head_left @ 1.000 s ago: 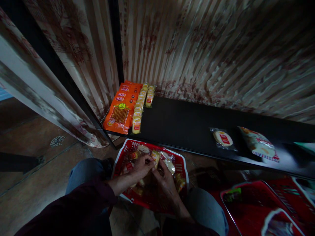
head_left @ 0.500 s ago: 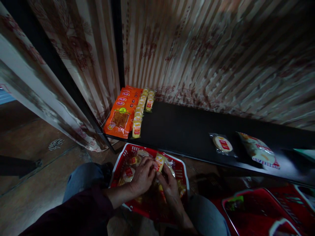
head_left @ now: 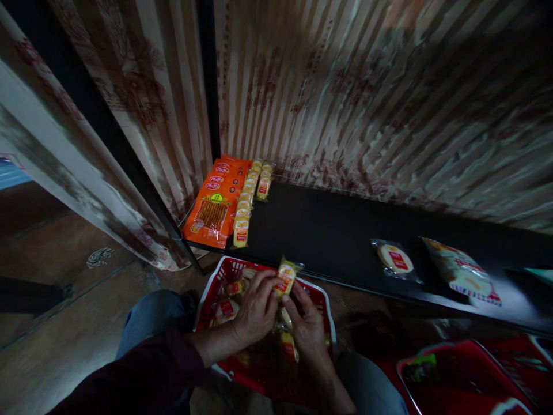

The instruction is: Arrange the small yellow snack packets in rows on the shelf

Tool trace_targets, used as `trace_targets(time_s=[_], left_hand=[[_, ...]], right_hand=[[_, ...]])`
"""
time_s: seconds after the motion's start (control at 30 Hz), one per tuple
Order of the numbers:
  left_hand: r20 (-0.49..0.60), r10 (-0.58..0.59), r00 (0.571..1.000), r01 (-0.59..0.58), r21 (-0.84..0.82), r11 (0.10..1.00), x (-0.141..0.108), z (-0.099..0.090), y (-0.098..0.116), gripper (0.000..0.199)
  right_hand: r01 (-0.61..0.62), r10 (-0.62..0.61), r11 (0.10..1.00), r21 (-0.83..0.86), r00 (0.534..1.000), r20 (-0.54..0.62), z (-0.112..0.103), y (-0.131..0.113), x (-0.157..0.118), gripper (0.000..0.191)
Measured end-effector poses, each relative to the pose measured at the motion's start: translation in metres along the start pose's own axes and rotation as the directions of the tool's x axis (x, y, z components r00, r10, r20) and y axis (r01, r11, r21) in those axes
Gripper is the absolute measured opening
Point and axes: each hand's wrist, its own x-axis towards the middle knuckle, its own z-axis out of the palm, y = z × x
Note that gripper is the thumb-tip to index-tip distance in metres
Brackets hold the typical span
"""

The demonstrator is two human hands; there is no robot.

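My left hand (head_left: 256,311) and my right hand (head_left: 307,325) pinch a small yellow wrapped snack cake (head_left: 286,275) from either side. Its red label faces up, and its clear wrapper end sticks out at the top. Both hands are over a red basket with a white rim (head_left: 332,323). Inside lie several more wrapped snacks, among them a round pale one (head_left: 225,310) at the left and a yellow one (head_left: 288,344) below my hands. My wrists and forearms hide part of the basket's contents.
Ahead runs a low black shelf (head_left: 319,216). Orange snack bags (head_left: 211,210) overlap at its left end, beside rows of yellow packets (head_left: 244,207). Farther right lie a round wrapped cake (head_left: 395,259) and a white bag (head_left: 469,274). More red baskets (head_left: 458,369) stand lower right; a striped curtain (head_left: 345,104) hangs behind.
Both hands have raised the snack cake slightly toward the shelf edge, and its label shows more fully. The view has shifted a little; the shelf goods stay put.
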Motion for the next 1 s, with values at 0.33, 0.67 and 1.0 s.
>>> trace_targets(time_s=[0.33,0.67,1.0], left_hand=[[-0.038,0.034,0.999,-0.033,0.025,0.999,0.013,-0.001,0.003,0.036],[-0.126,0.190,0.974,-0.171,0.152,0.974,0.034,0.003,-0.001,0.041],[-0.140,0.233,0.962,-0.205,0.192,0.960,0.055,-0.004,0.005,0.048]], right_hand=[[-0.016,0.015,0.991,0.131,1.000,0.002,0.007,-0.019,0.012,0.044],[-0.012,0.016,0.995,0.094,0.999,-0.048,0.015,-0.029,0.034,0.053],[0.031,-0.031,0.996,0.080,0.999,0.007,0.022,-0.042,0.068,0.046]])
